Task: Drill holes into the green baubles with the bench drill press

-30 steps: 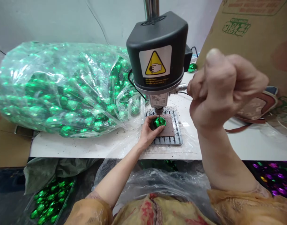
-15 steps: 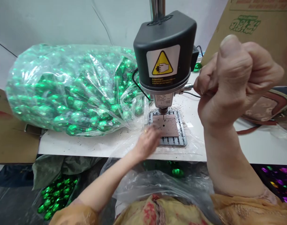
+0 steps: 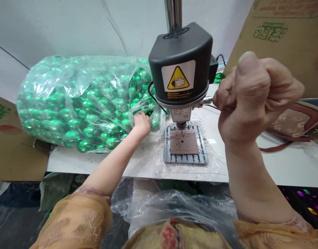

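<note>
My left hand (image 3: 142, 123) reaches into the gathered mouth of a clear plastic bag (image 3: 78, 103) packed with shiny green baubles. Its fingers are hidden among the plastic, so I cannot tell whether they hold anything. My right hand (image 3: 252, 93) is raised in a fist around the metal feed lever (image 3: 208, 101) of a black bench drill press (image 3: 181, 62). The drill bit (image 3: 182, 131) hangs just above a brown pad (image 3: 184, 141) with a round hole, on a slotted metal base plate (image 3: 186, 159).
The white table (image 3: 138, 166) is scattered with dark drilling specks. A single green bauble (image 3: 219, 77) lies behind the drill. Cardboard (image 3: 278, 38) stands at the right, beside a patterned bag (image 3: 293, 122). A plastic sheet (image 3: 174, 207) hangs below the table edge, above purple baubles (image 3: 310, 204).
My left hand held a green bauble on the pad, then moved left to the bag's mouth. The bauble is gone from the pad. My right fist stays raised on the lever.
</note>
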{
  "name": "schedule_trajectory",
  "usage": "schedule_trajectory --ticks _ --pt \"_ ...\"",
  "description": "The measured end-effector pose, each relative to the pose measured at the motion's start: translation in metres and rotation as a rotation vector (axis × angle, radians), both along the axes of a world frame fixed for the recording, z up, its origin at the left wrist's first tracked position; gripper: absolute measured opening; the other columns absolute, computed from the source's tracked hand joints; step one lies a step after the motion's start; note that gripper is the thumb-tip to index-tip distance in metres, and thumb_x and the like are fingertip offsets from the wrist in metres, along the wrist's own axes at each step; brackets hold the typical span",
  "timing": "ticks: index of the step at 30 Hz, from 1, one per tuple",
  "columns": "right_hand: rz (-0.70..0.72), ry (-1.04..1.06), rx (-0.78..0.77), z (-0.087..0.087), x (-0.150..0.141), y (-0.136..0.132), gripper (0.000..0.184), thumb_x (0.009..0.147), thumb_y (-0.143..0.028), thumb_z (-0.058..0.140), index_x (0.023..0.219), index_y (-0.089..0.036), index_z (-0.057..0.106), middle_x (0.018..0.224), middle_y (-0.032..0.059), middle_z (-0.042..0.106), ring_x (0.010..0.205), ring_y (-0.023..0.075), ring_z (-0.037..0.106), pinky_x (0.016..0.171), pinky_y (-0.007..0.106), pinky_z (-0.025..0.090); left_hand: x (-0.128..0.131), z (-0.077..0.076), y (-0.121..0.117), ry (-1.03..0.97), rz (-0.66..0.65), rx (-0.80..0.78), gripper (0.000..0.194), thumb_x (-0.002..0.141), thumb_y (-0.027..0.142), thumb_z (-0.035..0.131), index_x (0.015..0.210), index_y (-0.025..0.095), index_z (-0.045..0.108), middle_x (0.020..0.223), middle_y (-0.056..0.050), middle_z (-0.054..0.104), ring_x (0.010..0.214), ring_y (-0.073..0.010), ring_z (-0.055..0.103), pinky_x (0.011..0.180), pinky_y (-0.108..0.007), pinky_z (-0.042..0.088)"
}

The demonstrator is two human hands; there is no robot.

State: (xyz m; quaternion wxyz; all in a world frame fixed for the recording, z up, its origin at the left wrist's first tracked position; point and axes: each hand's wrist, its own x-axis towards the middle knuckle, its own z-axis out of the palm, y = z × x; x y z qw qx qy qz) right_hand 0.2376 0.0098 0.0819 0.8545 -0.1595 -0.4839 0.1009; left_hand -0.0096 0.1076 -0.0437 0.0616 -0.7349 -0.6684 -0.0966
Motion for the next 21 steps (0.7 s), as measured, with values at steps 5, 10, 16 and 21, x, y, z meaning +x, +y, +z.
schedule_trajectory --ticks 5,10,16,21 --pt "-0.006 -0.018 0.006 -0.002 0.001 0.001 0.055 0.083 -0.042 0.070 0.052 -0.019 0.030 0.044 -0.0049 0.026 0.039 0.0057 0.032 0.042 0.028 0.017 0.000 0.019 -0.008 0.153 -0.033 -0.014 0.018 0.082 0.022 0.067 0.097 0.014 0.068 0.112 -0.020 0.059 0.104 -0.0404 0.060 0.097 -0.061 0.040" --pt "-0.004 -0.002 0.041 -0.003 -0.001 0.006 0.054 0.084 -0.037 0.069 0.052 -0.019 0.031 0.044 -0.0053 0.026 0.038 0.0057 0.031 0.041 0.028 0.017 0.001 0.023 -0.038 -0.040 -0.214 0.100 0.038 0.085 0.027 0.066 0.123 0.024 0.063 0.116 -0.012 0.054 0.110 -0.0312 0.059 0.101 -0.049 0.045" --pt "0.025 0.004 0.011 -0.001 0.000 -0.001 0.051 0.083 -0.032 0.071 0.051 -0.019 0.033 0.045 -0.0055 0.027 0.038 0.0064 0.034 0.042 0.029 0.018 0.023 0.011 -0.084 -0.502 -0.388 0.266 0.038 0.087 0.026 0.067 0.124 0.024 0.061 0.126 -0.011 0.060 0.125 -0.0286 0.056 0.109 -0.046 0.043" --pt "0.009 -0.012 0.006 -0.002 0.001 -0.003 0.053 0.082 -0.040 0.070 0.052 -0.019 0.032 0.045 -0.0055 0.030 0.038 0.0068 0.035 0.042 0.029 0.019 0.051 -0.004 -0.107 -1.219 -0.321 -0.002 0.052 0.085 0.049 0.072 0.128 0.025 0.057 0.122 -0.008 0.063 0.097 -0.0203 0.068 0.084 -0.035 0.058"
